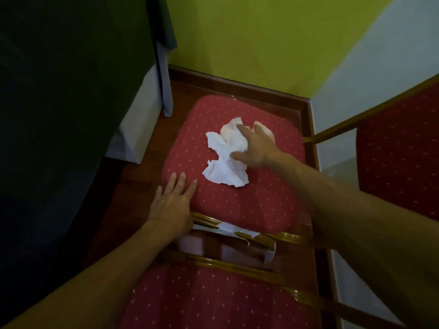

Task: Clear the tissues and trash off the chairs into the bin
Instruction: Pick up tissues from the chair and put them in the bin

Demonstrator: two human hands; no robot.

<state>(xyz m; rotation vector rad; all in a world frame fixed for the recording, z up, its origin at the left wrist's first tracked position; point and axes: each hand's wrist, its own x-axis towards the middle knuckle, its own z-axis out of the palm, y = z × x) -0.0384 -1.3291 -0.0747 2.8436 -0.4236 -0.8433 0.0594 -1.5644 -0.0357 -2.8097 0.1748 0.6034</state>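
A crumpled white tissue (224, 154) lies in the middle of a red dotted chair seat (256, 205). My right hand (255, 146) rests on the tissue's right side with its fingers spread, thumb and forefinger touching the paper. My left hand (172, 201) lies flat and open on the seat's near left edge, holding nothing. A torn white scrap (234, 230) hangs on the gold frame behind the seat. No bin is in view.
The chair's red backrest (213, 302) with gold rails is nearest me. A second red chair (399, 167) stands at the right. A dark draped table (59, 91) fills the left. Green and white walls meet beyond the wooden floor (306, 115).
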